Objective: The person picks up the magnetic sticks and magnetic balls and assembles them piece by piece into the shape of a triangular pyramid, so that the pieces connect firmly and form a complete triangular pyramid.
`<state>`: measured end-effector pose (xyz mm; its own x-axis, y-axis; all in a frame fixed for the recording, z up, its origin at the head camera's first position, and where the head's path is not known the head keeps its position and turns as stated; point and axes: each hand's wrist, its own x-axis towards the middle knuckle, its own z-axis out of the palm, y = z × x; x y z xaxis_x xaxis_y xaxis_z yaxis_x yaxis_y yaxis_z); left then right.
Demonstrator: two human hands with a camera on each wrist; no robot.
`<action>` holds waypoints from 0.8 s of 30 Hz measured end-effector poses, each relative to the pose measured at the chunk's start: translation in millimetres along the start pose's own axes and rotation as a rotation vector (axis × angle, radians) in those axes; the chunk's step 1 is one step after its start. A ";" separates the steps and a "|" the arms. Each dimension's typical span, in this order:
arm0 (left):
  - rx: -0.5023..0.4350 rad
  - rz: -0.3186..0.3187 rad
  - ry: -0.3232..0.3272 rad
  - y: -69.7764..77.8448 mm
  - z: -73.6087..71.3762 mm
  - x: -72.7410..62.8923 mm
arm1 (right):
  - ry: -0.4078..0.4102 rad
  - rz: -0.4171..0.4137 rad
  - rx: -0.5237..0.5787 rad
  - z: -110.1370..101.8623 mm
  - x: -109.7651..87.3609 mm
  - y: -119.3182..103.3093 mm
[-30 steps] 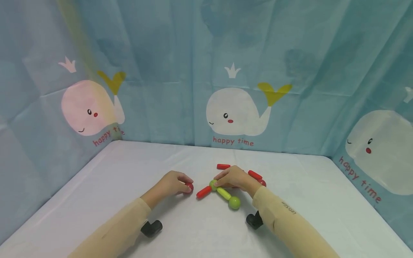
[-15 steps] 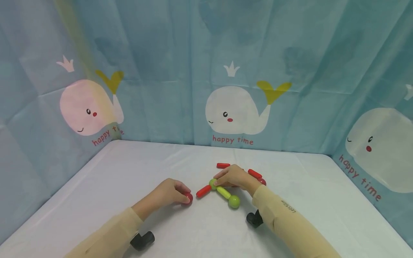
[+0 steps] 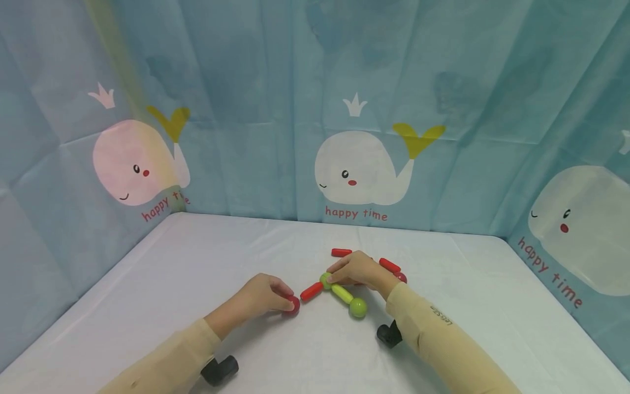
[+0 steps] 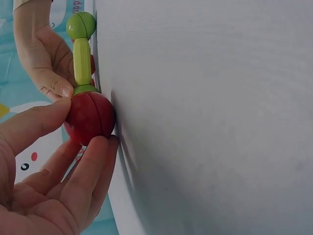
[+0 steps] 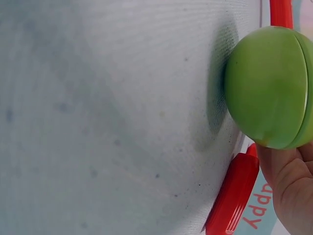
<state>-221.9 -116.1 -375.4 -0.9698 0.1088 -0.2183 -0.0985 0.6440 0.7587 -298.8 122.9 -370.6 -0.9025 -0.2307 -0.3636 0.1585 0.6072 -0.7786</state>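
My left hand pinches a red ball between thumb and fingers, low over the white table. Just beyond that ball lies a red stick, its far end at a green ball. The right hand holds this green ball with its fingertips. From there a yellow-green stick runs to a second green ball. In the left wrist view the red ball has a split line round it. A large green ball partly hides the right hand in the right wrist view.
Behind the right hand lie a red stick, another red stick and a red ball; the hand hides part of this area. A blue whale-print curtain surrounds the white table at the back and sides.
My left hand has drawn the red ball nearer to me, then slid it slightly right, close to the red stick's near end. The right hand stays on the green ball.
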 end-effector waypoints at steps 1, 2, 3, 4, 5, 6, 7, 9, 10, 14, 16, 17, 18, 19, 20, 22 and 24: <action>-0.002 0.002 0.000 0.1 0.3 0.7 | 0.000 -0.001 0.002 -0.1 -0.1 0.1; -0.002 0.005 -0.001 0.3 0.6 1.5 | 0.001 0.002 0.006 -0.1 -0.1 -0.2; 0.000 0.006 0.000 0.6 0.9 2.3 | 0.003 0.001 0.003 0.0 0.0 -0.1; 0.002 0.005 0.000 0.9 1.1 3.0 | 0.003 -0.001 -0.001 0.1 0.2 0.2; 0.006 0.005 0.001 1.6 1.2 3.4 | 0.006 0.000 -0.003 0.1 0.2 0.0; 0.006 0.004 0.002 2.0 1.3 3.8 | 0.009 0.002 -0.004 0.1 0.2 -0.2; 0.008 0.003 0.002 2.6 1.4 4.1 | 0.013 0.003 -0.007 0.1 0.0 -0.5; 0.006 -0.002 0.001 3.1 2.0 4.9 | 0.017 0.005 -0.010 0.3 0.7 -0.5; 0.005 -0.003 0.000 3.3 2.2 5.2 | 0.018 0.007 -0.009 0.3 1.0 -0.7; -0.001 -0.008 0.000 4.7 2.8 5.4 | 0.017 0.010 -0.002 0.9 2.2 -0.2; 0.002 -0.009 0.003 5.9 2.6 4.7 | 0.018 0.008 0.002 1.2 1.9 0.0; 0.008 -0.009 0.005 6.3 2.6 4.4 | 0.018 0.006 0.000 1.4 1.6 0.1; 0.010 -0.009 0.007 6.5 2.7 4.3 | 0.020 0.002 -0.005 1.4 0.9 0.2; 0.010 -0.008 0.008 6.5 3.1 4.1 | 0.024 0.000 -0.007 1.6 0.0 -0.1; 0.008 -0.006 0.009 6.0 3.6 4.4 | 0.031 -0.002 -0.022 1.4 -1.8 -0.2; 0.009 -0.005 0.011 4.5 4.8 5.4 | 0.048 -0.007 -0.054 0.6 -6.4 -0.4; 0.009 -0.007 0.012 2.9 5.8 6.2 | 0.072 -0.005 -0.077 -0.5 -13.7 -0.2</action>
<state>-226.9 -109.1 -378.2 -0.9717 0.0950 -0.2161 -0.1035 0.6514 0.7516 -286.7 126.3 -365.2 -0.9301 -0.1805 -0.3200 0.1250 0.6634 -0.7378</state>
